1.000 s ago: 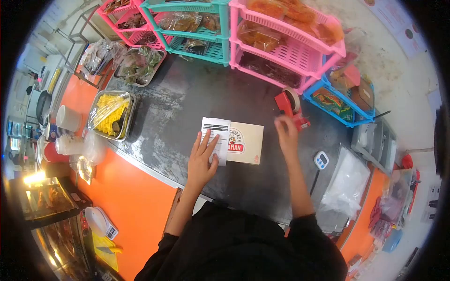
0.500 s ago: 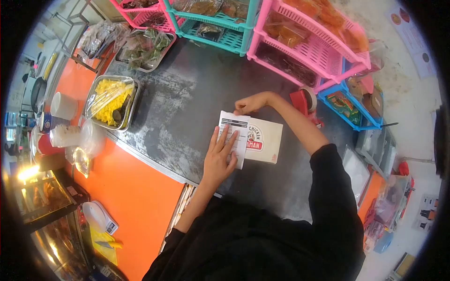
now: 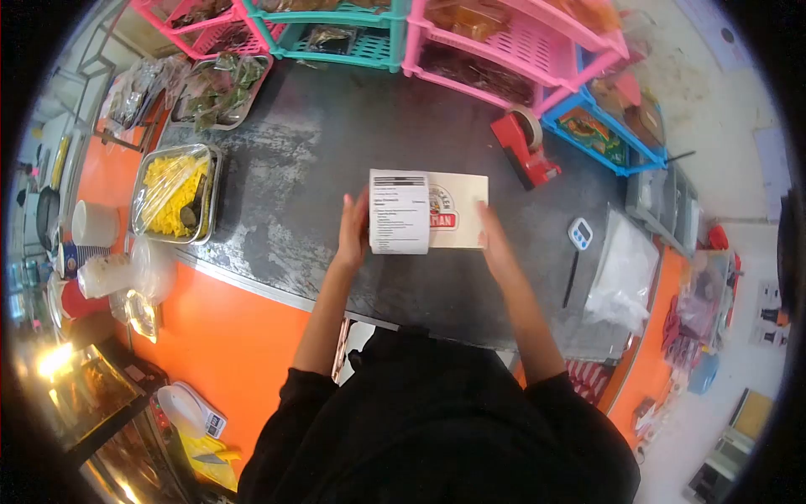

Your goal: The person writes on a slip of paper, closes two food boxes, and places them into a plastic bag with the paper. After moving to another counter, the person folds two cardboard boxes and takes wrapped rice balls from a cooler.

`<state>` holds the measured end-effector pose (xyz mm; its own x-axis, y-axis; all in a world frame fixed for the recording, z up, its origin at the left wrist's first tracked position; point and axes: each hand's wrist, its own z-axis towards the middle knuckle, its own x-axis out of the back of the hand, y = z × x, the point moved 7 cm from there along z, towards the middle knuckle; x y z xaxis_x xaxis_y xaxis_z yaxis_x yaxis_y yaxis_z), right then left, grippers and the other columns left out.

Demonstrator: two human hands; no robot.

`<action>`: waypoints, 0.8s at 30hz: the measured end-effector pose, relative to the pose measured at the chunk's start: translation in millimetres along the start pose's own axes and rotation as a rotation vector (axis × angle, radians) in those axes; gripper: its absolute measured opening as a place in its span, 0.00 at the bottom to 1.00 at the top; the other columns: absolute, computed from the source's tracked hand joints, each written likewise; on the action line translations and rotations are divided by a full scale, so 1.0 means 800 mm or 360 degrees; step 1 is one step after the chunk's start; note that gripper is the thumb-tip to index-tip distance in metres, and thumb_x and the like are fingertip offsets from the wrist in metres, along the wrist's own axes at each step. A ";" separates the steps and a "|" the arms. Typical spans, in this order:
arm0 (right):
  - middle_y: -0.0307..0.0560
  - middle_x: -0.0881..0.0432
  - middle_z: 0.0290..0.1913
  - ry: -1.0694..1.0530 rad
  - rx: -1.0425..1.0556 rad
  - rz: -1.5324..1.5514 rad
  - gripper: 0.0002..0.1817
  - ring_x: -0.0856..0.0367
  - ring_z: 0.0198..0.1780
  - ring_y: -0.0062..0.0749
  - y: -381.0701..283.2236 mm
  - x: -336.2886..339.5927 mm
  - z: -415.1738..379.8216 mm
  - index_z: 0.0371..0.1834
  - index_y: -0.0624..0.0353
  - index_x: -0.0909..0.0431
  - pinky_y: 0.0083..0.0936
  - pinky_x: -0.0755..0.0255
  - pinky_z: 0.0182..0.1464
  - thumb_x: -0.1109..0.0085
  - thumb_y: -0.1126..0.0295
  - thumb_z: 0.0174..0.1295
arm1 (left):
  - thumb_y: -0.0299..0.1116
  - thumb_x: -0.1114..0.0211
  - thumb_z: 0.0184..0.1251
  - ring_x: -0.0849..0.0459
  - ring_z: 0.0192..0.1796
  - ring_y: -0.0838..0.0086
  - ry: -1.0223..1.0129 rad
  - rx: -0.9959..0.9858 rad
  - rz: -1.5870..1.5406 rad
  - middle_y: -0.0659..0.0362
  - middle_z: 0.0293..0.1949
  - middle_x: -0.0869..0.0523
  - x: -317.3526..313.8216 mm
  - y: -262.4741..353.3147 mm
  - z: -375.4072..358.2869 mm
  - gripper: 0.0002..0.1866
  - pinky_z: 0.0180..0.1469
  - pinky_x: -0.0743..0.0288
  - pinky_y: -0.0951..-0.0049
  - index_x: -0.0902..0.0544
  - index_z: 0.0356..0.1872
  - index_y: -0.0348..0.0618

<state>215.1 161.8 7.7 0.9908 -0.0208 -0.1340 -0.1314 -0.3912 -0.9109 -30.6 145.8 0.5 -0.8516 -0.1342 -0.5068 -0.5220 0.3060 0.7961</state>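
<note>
A cream box (image 3: 472, 191) with a printed logo stands before me above the dark worktop. A white printed receipt (image 3: 400, 213) lies over its left part and hides some of the logo. My left hand (image 3: 353, 231) is at the box's left side, closed on that edge, its fingertips partly hidden behind the receipt. At the right edge is my right hand (image 3: 494, 235), blurred, and its finger pose is hard to make out.
A red tape dispenser (image 3: 525, 151) lies beyond the box on the right. A thermometer (image 3: 579, 233) and plastic bags (image 3: 623, 273) are farther right. At left sits a tray of yellow food (image 3: 175, 195). Pink racks (image 3: 470, 80) line the back.
My right hand has moved from the receipt's top edge to the box's right side. My left hand has gone from lying on the receipt to the left edge. The view has shifted.
</note>
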 end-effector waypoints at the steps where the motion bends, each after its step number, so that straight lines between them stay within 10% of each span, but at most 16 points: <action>1: 0.52 0.33 0.61 0.0005 0.0157 -0.0164 0.35 0.36 0.62 0.35 -0.019 -0.015 -0.007 0.65 0.64 0.44 0.30 0.45 0.62 0.52 0.49 0.63 | 0.57 0.65 0.70 0.43 0.68 0.66 -0.0153 0.0044 0.0211 0.53 0.65 0.38 -0.021 -0.002 0.004 0.35 0.68 0.52 0.68 0.45 0.67 0.40; 14: 0.47 0.26 0.54 0.0065 -0.0161 -0.0200 0.30 0.30 0.56 0.26 -0.020 0.244 -0.036 0.57 0.68 0.33 0.23 0.38 0.56 0.55 0.50 0.65 | 0.54 0.69 0.72 0.36 0.64 0.69 -0.0294 -0.0053 0.0244 0.55 0.62 0.33 -0.236 -0.145 0.019 0.32 0.66 0.46 0.70 0.41 0.65 0.39; 19: 0.45 0.29 0.56 -0.0014 0.0199 0.0196 0.26 0.33 0.58 0.26 -0.009 0.334 -0.031 0.61 0.59 0.36 0.23 0.37 0.56 0.53 0.55 0.66 | 0.55 0.65 0.71 0.27 0.57 0.69 -0.0061 -0.0314 0.0196 0.54 0.54 0.24 -0.279 -0.156 0.024 0.32 0.60 0.37 0.70 0.32 0.59 0.36; 21: 0.51 0.25 0.53 0.0166 0.0786 -0.0439 0.21 0.28 0.55 0.34 -0.094 0.364 -0.118 0.54 0.60 0.28 0.28 0.38 0.58 0.50 0.59 0.64 | 0.57 0.64 0.70 0.28 0.58 0.67 0.0032 -0.0551 0.0030 0.52 0.57 0.27 -0.264 -0.157 0.013 0.33 0.60 0.37 0.67 0.34 0.59 0.35; 24: 0.53 0.22 0.42 0.0469 0.0642 -0.1331 0.10 0.24 0.45 0.42 -0.113 0.487 -0.185 0.38 0.61 0.23 0.30 0.32 0.49 0.46 0.69 0.57 | 0.53 0.59 0.70 0.37 0.63 0.64 0.0837 -0.1094 0.0696 0.50 0.60 0.33 -0.298 -0.154 -0.089 0.32 0.63 0.44 0.63 0.39 0.60 0.32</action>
<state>617.7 53.2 95.9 0.7310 -0.1302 0.6699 0.6711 -0.0411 -0.7402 233.5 73.1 47.0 -0.8028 -0.5950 -0.0401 0.0743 -0.1665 0.9832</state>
